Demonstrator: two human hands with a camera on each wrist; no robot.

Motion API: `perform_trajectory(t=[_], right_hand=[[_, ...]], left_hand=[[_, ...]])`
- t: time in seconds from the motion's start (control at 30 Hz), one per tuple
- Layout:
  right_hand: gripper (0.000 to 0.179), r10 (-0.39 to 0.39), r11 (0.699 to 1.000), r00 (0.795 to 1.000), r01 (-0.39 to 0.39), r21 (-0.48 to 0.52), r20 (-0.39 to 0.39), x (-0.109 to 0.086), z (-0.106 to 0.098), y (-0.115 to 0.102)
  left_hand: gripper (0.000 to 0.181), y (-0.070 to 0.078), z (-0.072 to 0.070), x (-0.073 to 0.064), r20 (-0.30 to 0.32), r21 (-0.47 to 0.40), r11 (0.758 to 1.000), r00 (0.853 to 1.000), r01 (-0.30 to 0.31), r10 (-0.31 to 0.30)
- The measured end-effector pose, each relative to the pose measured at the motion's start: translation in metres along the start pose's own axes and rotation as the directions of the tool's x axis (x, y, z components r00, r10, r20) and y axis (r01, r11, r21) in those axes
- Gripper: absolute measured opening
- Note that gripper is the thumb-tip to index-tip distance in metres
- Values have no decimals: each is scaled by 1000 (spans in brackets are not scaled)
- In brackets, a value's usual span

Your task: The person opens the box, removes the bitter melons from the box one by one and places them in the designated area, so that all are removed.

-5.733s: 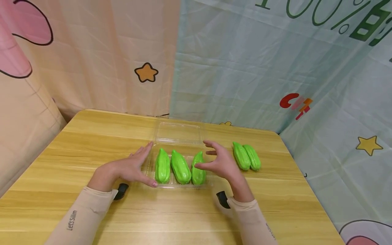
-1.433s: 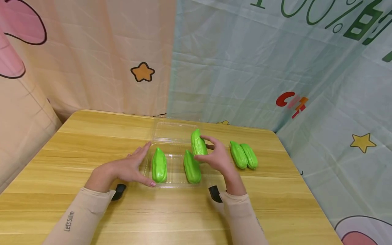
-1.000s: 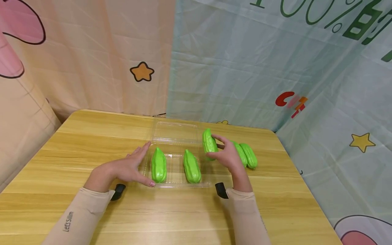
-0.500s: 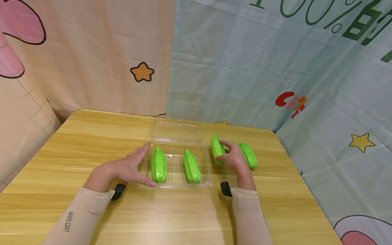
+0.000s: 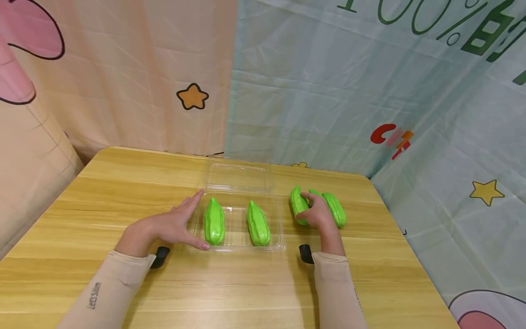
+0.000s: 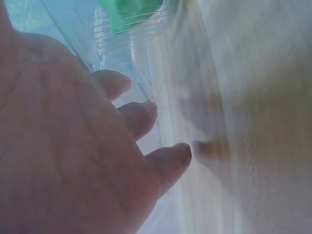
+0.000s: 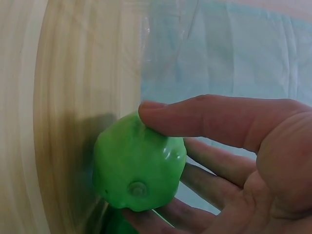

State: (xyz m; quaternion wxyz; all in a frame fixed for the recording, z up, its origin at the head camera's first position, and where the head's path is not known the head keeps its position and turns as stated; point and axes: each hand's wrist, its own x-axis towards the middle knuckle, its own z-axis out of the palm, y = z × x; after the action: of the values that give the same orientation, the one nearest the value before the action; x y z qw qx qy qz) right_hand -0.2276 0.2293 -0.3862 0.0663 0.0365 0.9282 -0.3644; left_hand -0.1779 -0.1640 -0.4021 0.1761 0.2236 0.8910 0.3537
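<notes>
My right hand point(image 5: 319, 214) holds a glossy green bitter gourd point(image 5: 298, 205) between thumb and fingers, low over the table right of the clear plastic box point(image 5: 235, 228). In the right wrist view the thumb lies along the top of this gourd point(image 7: 139, 163), its stem end facing the camera. Just beyond the hand are two more gourds; one point(image 5: 335, 211) shows well, the other is mostly hidden. Inside the box lie two gourds, one at the left point(image 5: 214, 223) and one right of centre point(image 5: 258, 224). My left hand point(image 5: 172, 226), fingers spread straight, rests against the box's left side.
The box's clear lid point(image 5: 238, 177) lies folded back towards the rear edge of the wooden table point(image 5: 230, 288). Printed curtains point(image 5: 304, 91) hang behind and beside the table. A black wrist piece point(image 5: 306, 254) sits below the right hand.
The right hand has lifted a gourd out of the box and carried it right and down, beside the two gourds there. Earlier the box held three. The left hand has stayed in place.
</notes>
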Motion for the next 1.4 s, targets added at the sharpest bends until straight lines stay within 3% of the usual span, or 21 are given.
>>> perform_trajectory(t=[0.4,1.1,1.4], right_hand=[[79,35,996,999,-37,-77,-25,2,-1,4],[81,-8,984,998,-3,-177,-58,-1,2,0],[88,-51,992,993,38,-121,-104,0,0,-1]], left_hand=[[144,-6,2,6,9,-78,997,1000,-22,23],[143,-7,2,5,12,-66,998,1000,-3,4],[143,-7,1,5,14,-58,998,1000,0,0]])
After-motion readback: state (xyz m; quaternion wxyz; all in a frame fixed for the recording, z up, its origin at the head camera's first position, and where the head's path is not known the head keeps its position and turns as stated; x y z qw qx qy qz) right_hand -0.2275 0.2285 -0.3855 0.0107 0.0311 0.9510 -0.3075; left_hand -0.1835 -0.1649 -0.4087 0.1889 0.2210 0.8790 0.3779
